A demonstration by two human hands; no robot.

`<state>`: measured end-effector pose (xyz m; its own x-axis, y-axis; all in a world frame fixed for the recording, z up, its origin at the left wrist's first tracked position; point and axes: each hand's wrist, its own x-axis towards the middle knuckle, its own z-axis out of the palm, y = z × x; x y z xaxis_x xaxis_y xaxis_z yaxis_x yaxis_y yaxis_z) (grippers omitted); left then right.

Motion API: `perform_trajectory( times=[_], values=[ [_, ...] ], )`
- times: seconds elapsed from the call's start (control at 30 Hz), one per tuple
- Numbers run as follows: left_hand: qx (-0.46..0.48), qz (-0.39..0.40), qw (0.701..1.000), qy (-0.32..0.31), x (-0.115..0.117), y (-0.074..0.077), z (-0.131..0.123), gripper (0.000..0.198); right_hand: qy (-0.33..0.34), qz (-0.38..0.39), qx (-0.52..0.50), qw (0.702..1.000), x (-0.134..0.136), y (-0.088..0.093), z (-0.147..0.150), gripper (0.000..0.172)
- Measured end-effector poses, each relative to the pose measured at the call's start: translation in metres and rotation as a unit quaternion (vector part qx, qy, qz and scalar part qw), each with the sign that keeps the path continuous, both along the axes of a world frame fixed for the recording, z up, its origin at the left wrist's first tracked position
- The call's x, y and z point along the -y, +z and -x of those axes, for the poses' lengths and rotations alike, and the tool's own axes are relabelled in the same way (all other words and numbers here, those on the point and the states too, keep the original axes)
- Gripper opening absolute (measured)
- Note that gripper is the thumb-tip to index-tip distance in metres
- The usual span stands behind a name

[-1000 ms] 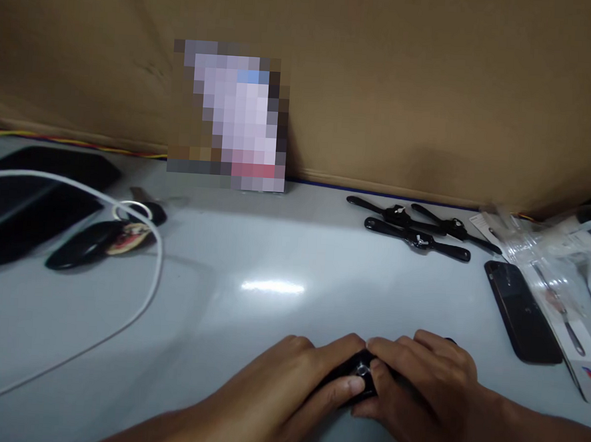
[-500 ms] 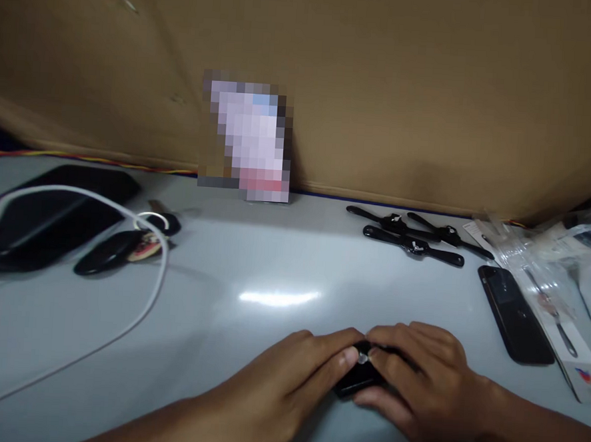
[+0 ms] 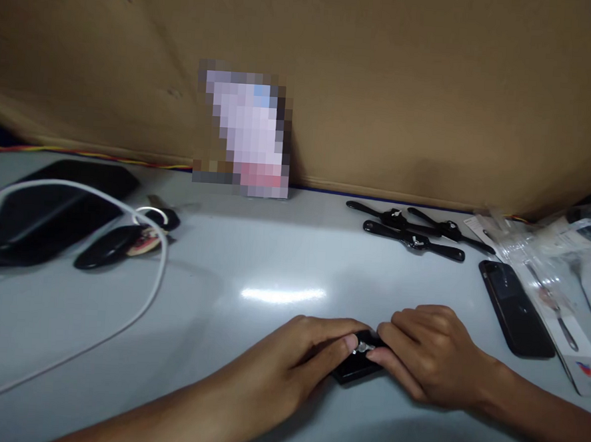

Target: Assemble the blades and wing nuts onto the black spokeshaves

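Note:
My left hand [image 3: 312, 355] is closed on the left side of a flat black piece [image 3: 356, 370], thumb on top by a small shiny silver part [image 3: 362, 348]. From the right, my right hand [image 3: 425, 352] pinches the same piece, its thumb tip against the silver part and its fingers curled at the far edge. The piece's right end is hidden behind my fingers. Beyond my hands lie several long, thin black tools with a wider middle and small silver fittings [image 3: 417, 242], overlapping one another.
A black phone [image 3: 516, 309] and clear plastic packaging [image 3: 547, 283] lie at the right. On the left are a white cable [image 3: 159, 273], a black mouse-shaped object [image 3: 106, 248] and a dark case [image 3: 55, 213]. A brown cardboard wall [image 3: 408, 88] closes off the back, with a blurred-out item [image 3: 255, 132] against it.
My right hand has lifted slightly and turned, its thumb moving from under the black piece up to the silver part. My left hand keeps its hold. The camera view shifts slightly.

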<state>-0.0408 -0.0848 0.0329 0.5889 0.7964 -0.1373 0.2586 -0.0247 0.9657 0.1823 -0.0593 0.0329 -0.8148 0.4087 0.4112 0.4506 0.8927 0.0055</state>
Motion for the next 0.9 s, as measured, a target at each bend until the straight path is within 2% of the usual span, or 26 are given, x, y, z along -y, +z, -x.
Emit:
perform_trajectory(
  times=[0.3, 0.47, 0.7, 0.9],
  values=[
    [-0.107, -0.070, 0.992, -0.004, 0.008, 0.002, 0.002, 0.042, 0.001, -0.002, -0.011, 1.000, 0.001, -0.008, 0.003, 0.052],
    [-0.155, -0.092, 0.984, -0.003, 0.014, 0.000, 0.003, 0.037, 0.002, 0.003, -0.024, 1.000, 0.002, -0.014, 0.004, 0.054],
    [-0.210, -0.123, 0.970, 0.003, 0.021, -0.002, 0.003, 0.040, 0.005, -0.019, -0.017, 1.000, 0.005, -0.013, 0.005, 0.053],
    [-0.246, -0.156, 0.956, -0.030, 0.025, -0.006, 0.004, 0.042, -0.004, -0.013, -0.010, 1.000, 0.010, -0.011, 0.007, 0.054]
  ],
)
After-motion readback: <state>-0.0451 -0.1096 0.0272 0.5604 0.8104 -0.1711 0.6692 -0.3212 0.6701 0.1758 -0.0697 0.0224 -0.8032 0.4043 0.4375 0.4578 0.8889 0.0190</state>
